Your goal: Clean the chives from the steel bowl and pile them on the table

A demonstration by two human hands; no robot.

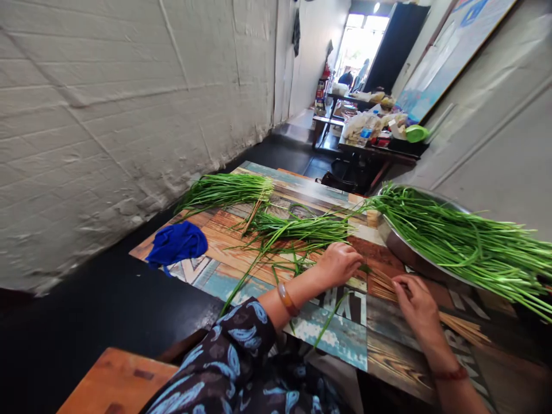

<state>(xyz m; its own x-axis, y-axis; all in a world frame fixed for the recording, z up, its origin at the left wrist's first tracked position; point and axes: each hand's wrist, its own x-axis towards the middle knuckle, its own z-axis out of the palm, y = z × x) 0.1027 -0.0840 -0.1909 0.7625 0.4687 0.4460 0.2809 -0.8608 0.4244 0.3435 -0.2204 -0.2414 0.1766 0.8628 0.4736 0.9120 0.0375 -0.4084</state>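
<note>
My left hand (340,265) reaches over the table with its fingers pinched together, their tips at a short green bit of leaf; what they hold is too small to make out. Curled over a loose bundle of thin bamboo skewers (463,328) is my right hand (418,305), thumb and forefinger close together. Its fingertips meet the skewers, but I cannot tell whether any is gripped. Beyond my left hand lies a small pile of garlic chives (310,228). Farther left, a bigger bunch of chives (228,191) has a few skewers (252,217) by its cut ends.
A large metal basin (394,241) heaped with long chives (457,241) stands at the right. A blue cloth (177,242) lies on the patterned table's (219,253) left edge. An orange-brown stool (116,382) is at lower left. Behind, another table carries bags and a bottle (368,129).
</note>
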